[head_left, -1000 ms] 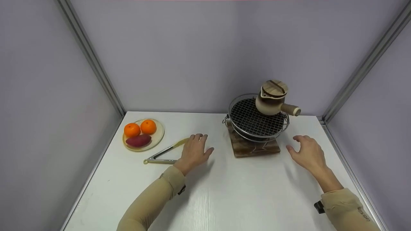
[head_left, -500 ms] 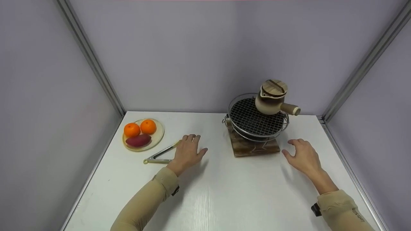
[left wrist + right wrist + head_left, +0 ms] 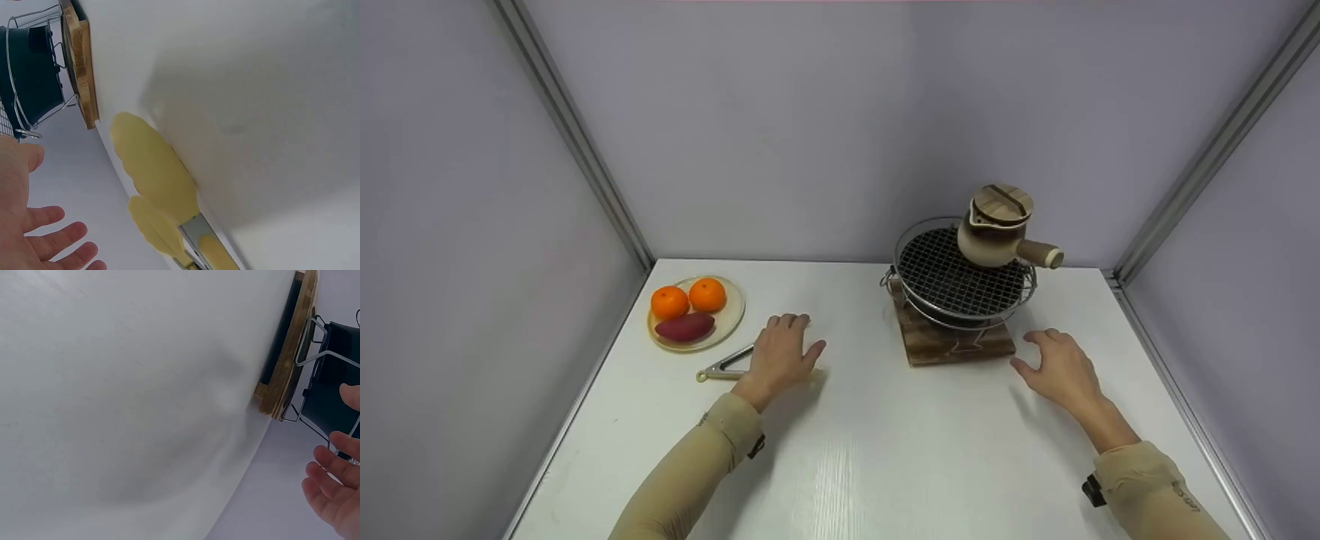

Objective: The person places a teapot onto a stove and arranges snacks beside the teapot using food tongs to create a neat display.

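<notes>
My left hand point(image 3: 781, 355) hovers over a pair of tongs point(image 3: 725, 367), its fingers spread and holding nothing. It hides much of the tongs in the head view. The left wrist view shows their two yellow tips point(image 3: 153, 163) spread apart on the table, beyond the fingers. My right hand point(image 3: 1059, 373), fingers loosely bent and thumb apart, is in the air to the right of a wooden board point(image 3: 956, 349). On that board stands a round tabletop grill point(image 3: 952, 285) with a black mesh top. A side-handled teapot point(image 3: 988, 244) with a wooden lid sits at the mesh's back right.
A cream plate point(image 3: 727, 322) at the back left bears two oranges point(image 3: 707, 295) and a purple-red sweet potato point(image 3: 685, 328). The white table point(image 3: 900, 450) is bounded by pale panels point(image 3: 810, 135) at the back and sides.
My left hand has moved left, from the far ends of the tongs to over their middle. My right hand has drifted slightly left and nearer the board.
</notes>
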The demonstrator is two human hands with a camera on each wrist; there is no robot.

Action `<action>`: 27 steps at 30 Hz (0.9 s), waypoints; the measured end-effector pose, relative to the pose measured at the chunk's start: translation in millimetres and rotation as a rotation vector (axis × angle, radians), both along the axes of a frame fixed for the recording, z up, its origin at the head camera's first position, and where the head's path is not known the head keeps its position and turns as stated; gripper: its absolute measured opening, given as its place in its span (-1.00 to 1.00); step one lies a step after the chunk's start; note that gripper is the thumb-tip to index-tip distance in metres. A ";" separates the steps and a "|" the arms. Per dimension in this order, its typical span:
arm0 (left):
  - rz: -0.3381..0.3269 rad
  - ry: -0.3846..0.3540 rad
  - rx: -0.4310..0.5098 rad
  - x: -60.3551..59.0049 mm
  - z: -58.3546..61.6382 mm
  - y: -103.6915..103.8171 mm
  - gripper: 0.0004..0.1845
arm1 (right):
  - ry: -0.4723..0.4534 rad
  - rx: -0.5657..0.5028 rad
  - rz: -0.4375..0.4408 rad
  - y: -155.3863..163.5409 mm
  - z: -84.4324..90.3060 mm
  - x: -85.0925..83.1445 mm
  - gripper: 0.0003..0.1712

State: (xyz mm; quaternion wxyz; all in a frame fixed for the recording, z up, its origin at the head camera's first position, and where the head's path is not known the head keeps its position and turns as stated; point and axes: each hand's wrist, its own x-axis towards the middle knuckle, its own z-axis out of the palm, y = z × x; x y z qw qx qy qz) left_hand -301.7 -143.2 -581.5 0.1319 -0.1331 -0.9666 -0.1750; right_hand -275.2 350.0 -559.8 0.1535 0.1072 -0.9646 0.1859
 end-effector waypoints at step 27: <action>0.075 -0.093 0.033 8.9 -8.8 -32.1 -0.28 | -0.007 0.132 0.141 -18.4 -35.9 -21.1 -0.61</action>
